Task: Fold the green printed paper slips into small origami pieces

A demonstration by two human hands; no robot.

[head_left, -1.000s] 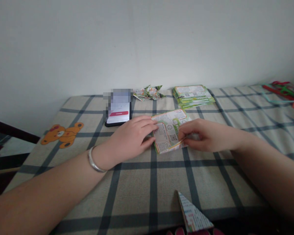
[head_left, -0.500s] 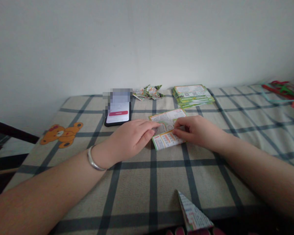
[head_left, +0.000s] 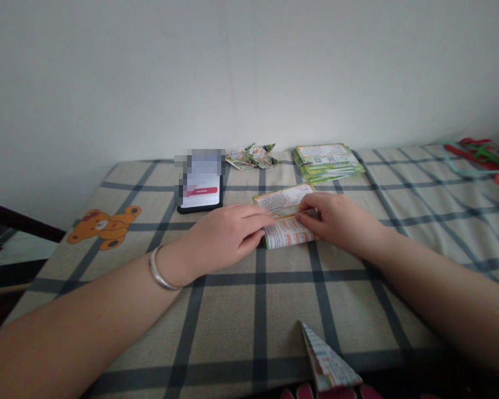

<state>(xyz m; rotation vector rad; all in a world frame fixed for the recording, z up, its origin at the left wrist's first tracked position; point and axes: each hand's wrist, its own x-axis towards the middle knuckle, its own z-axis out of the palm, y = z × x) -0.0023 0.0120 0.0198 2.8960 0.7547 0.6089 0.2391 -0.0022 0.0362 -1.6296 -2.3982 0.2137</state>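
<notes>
A printed green and orange paper leaflet (head_left: 288, 221) lies on the checked cloth, its near half folded up over the far half. My left hand (head_left: 224, 235), with a silver bangle on the wrist, presses the leaflet's left edge with flat fingers. My right hand (head_left: 336, 221) pinches the folded flap near its middle and holds it down on the sheet.
A phone (head_left: 200, 185) with a lit screen lies behind my left hand. Folded paper shapes (head_left: 253, 156) and a stack of leaflets (head_left: 326, 160) sit near the wall. A folded paper cone (head_left: 328, 366) stands at the near edge. Coloured strips (head_left: 482, 154) lie far right. A bear print (head_left: 105, 226) marks the cloth.
My right hand has folded the leaflet's near edge up and away over the far half. Both hands moved slightly toward the wall. The leaflet now looks shorter.
</notes>
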